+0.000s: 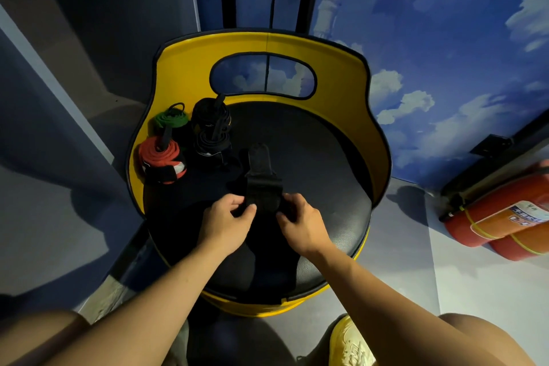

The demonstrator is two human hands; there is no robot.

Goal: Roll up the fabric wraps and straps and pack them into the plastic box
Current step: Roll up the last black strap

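No text can be read with any certainty. The only printing sits on the label [518,215] of the fire extinguisher [499,217], lying on the floor well to the right of the right hand's fingers [286,214]; its blue and orange characters are too blurred and small to make out.

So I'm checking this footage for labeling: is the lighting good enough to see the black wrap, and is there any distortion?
Head view: dim; the black wrap nearly merges with the dark seat; wide-angle bending curves the walls; both hands stay sharp.
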